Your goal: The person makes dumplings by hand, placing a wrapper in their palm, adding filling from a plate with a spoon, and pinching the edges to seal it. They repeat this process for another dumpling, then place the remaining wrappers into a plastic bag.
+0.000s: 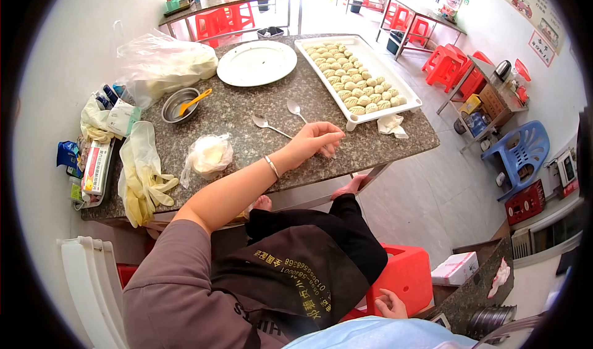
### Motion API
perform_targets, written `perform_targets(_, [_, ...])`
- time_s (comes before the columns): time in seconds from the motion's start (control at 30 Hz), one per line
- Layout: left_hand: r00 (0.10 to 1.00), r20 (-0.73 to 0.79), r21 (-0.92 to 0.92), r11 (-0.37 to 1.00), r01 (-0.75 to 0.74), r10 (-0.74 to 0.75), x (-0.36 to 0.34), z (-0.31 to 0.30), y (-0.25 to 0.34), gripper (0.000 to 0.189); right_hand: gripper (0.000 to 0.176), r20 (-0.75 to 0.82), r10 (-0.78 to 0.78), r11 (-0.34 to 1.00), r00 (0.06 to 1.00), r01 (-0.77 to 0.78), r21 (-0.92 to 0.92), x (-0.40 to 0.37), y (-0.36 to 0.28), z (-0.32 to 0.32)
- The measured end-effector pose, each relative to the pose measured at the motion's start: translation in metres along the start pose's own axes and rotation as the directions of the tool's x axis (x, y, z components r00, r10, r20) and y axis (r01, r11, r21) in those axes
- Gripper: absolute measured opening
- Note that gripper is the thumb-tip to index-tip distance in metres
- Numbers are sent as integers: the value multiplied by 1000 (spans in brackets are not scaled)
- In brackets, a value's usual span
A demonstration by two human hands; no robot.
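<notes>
My left hand (318,140) is over the near edge of the stone-topped table (259,154), its fingers loosely bent, with nothing visibly held. Beside it lie two metal spoons (260,121), their handles pointing toward the hand. Beyond, a white tray (409,105) holds rows of small pleated dumplings (352,77). Left of my forearm, a pale lump of dough (211,154) sits in clear plastic. My right hand (390,302) hangs low beside the red stool (404,275), fingers slightly curled and apart, partly hidden by blue material at the bottom.
A white plate (257,63), a metal bowl (175,106) with an orange-handled tool, and a large plastic bag (164,65) stand farther back. Gloves (142,176) and boxes crowd the left edge. A crumpled tissue (391,125) lies by the tray. A blue chair (522,154) stands right.
</notes>
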State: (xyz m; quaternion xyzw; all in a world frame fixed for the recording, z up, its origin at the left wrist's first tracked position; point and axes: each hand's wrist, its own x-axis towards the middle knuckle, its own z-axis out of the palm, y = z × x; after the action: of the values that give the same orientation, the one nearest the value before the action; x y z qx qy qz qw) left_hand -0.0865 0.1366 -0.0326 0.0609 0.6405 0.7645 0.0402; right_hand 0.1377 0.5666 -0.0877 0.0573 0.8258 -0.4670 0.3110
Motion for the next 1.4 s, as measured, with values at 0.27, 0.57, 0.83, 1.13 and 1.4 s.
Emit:
perform_targets(0.27, [1000, -7, 38, 999, -30, 30, 0, 2, -2, 29, 43, -7, -22, 999, 1000, 22, -29, -1, -2, 0])
perform_targets(0.57, [996, -28, 64, 994, -83, 85, 0, 2, -3, 26, 43, -7, -13, 1000, 1000, 13, -23, 0, 1, 0])
perform_targets(0.83, [995, -27, 77, 992, -95, 98, -1, 3, -4, 26, 44, 19, -21, 1000, 1000, 21, -3, 2, 7, -2])
perform_targets(1.13, [995, -18, 78, 992, -95, 97, -2, 4, -3, 26, 45, 25, -18, 1000, 1000, 18, -1, 2, 5, -2])
perform_targets(1.4, [995, -18, 82, 992, -91, 93, -3, 5, -2, 26, 45, 14, -30, 999, 999, 31, -25, 1, 2, -1])
